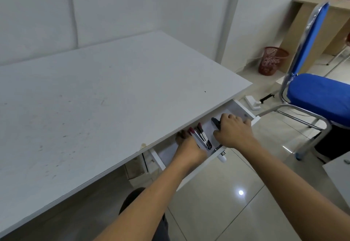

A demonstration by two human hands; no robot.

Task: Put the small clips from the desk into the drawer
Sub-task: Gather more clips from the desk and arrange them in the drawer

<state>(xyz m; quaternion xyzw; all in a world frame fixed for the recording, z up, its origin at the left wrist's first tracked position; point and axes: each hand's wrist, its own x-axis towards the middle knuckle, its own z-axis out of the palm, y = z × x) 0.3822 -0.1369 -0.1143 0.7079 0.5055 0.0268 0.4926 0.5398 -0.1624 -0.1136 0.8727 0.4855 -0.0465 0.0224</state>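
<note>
The white drawer [244,109] stands pulled out from under the desk's [106,96] right front edge, and both my hands are inside it. My left hand [189,147] reaches in with its fingers partly hidden under the desk edge, closed on a silver clip with dark red handles [203,136]. To its right, my right hand [233,131] curls over a black clip [216,123], whose end pokes out past my thumb. No clips show on the desk top.
A blue padded chair [318,95] with a chrome frame stands close on the right. A red mesh waste bin [272,60] sits by the far wall, with a wooden desk [322,32] behind it. A white power strip [252,102] lies on the tiled floor.
</note>
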